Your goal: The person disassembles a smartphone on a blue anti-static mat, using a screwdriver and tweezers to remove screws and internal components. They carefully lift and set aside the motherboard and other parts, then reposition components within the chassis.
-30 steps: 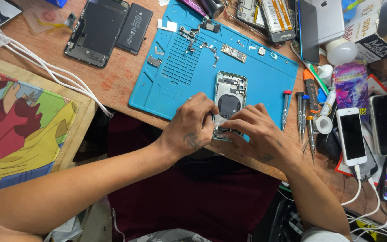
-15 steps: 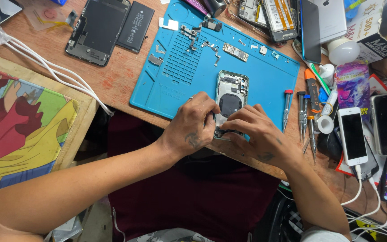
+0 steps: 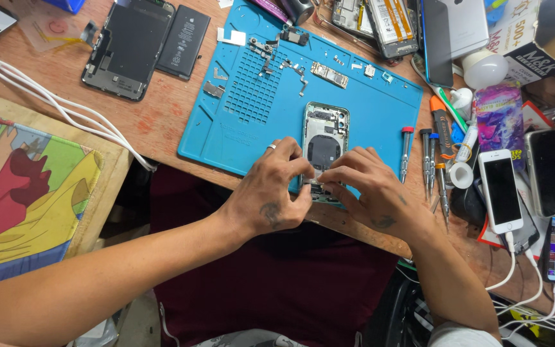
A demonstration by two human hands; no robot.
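The opened phone shell point(image 3: 323, 149) lies face-down on the blue mat point(image 3: 361, 106) at the counter's point(image 3: 162, 112) near edge. Both the left hand point(image 3: 271, 193) and the right hand point(image 3: 370, 193) pinch at a small part on its lower end, fingertips pressed together; seating it looks like the step in hand, calling for fine, steady pressure. Since the earlier frame, the hands have barely shifted. Screwdrivers point(image 3: 426, 157) lie just right.

Blue mat point(image 3: 367, 109), white phone point(image 3: 502, 190), red-capped screwdriver point(image 3: 406, 154).
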